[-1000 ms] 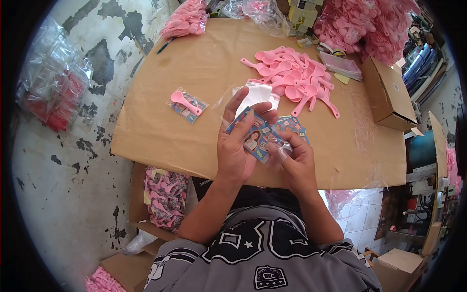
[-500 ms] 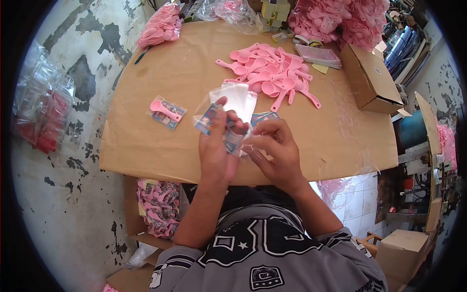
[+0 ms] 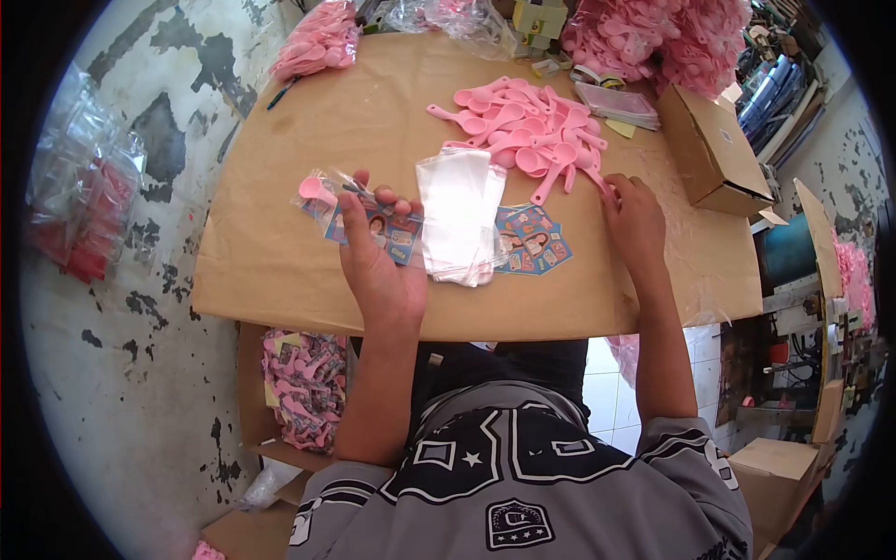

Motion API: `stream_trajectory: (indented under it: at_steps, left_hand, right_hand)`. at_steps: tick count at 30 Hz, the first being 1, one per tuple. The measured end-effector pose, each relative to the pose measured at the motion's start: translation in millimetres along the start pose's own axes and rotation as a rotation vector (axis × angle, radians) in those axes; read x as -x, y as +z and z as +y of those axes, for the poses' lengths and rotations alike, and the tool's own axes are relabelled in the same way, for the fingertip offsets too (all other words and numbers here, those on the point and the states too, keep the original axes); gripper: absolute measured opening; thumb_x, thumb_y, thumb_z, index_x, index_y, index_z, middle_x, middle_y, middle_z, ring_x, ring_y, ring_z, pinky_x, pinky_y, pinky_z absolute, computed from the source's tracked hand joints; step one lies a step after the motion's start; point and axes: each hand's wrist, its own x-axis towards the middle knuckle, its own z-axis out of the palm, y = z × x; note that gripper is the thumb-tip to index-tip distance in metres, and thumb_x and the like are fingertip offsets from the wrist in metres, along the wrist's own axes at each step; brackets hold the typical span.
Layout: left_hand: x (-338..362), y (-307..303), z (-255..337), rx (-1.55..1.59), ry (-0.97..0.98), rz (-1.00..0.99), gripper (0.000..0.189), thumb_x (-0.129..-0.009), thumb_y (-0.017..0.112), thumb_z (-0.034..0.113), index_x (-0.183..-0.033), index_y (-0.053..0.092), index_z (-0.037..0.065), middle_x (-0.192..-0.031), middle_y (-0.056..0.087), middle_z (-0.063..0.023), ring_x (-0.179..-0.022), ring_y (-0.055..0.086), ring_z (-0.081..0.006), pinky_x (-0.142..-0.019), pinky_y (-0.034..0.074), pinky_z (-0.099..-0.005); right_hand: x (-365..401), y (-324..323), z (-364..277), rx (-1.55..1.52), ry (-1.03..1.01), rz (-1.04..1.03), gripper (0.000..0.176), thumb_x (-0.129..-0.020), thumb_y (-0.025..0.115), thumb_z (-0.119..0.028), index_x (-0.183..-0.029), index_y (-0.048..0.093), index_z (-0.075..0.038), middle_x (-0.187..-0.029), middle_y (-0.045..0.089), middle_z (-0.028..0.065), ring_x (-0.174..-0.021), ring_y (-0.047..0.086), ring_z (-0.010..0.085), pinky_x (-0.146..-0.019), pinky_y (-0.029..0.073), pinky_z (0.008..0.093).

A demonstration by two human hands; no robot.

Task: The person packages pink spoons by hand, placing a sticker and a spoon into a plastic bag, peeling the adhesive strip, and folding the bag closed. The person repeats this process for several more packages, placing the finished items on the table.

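Observation:
My left hand (image 3: 381,266) holds a clear plastic bag with a blue printed card (image 3: 399,241) in it, thumb on one side and fingers curled on the other. Beyond that hand lies a bagged pink measuring spoon (image 3: 317,190), partly covered. At the pile's right edge, my right hand (image 3: 637,219) has its fingertips closed on the handle of a pink spoon (image 3: 593,170). The heap of pink spoons (image 3: 523,126) spreads to its left. Between my hands are a stack of clear bags (image 3: 457,215) and several loose printed cards (image 3: 537,245).
A cardboard box (image 3: 714,154) stands at the table's right edge. Full bags of pink spoons (image 3: 317,42) sit at the back left, with more at the back right. Below the table, an open carton holds packed spoons (image 3: 303,392). Plastic bags (image 3: 84,187) hang on the left wall.
My hands have moved apart. The left went left with the bagged card, and the right reached out to the spoon pile. The bag stack and loose cards are now uncovered.

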Motion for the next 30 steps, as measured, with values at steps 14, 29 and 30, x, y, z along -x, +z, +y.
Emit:
stream_trajectory:
  at_steps: [14,29,30]
  left_hand:
    - [-2.9,6.1,-15.9,-0.047,-0.016,-0.072,0.051,-0.105,0.064,0.041,-0.140,0.052,0.005,-0.110,0.067,-0.0088,-0.099,0.067,-0.0185,-0.106,0.055,-0.0403]
    - [27.8,23.2,-41.2,0.026,-0.406,-0.140,0.053,-0.108,0.057,0.043,-0.143,0.049,0.004,-0.108,0.064,-0.0066,-0.098,0.067,-0.0168,-0.099,0.058,-0.0385]
    - [26.9,20.4,-41.3,0.031,-0.423,-0.158,0.052,-0.108,0.057,0.041,-0.143,0.049,0.004,-0.110,0.065,-0.0071,-0.099,0.067,-0.0173,-0.100,0.058,-0.0389]
  right_hand:
    - [63.2,-65.9,-97.4,-1.267,0.161,-0.762,0.034,-0.104,0.066,-0.013,-0.135,0.066,0.001,-0.098,0.073,0.0051,-0.086,0.067,0.0093,-0.076,0.055,0.0260]
    - [68.4,-16.6,-131.1,-1.361,0.157,-0.248,0.030,-0.093,0.079,-0.006,-0.106,0.052,-0.005,-0.102,0.058,0.0020,-0.090,0.059,0.0081,-0.078,0.052,0.0263]
    - [69.3,-12.6,-132.2,-1.386,0.139,-0.216,0.033,-0.092,0.080,-0.005,-0.111,0.053,-0.005,-0.104,0.058,0.0030,-0.092,0.059,0.0089,-0.079,0.052,0.0266]
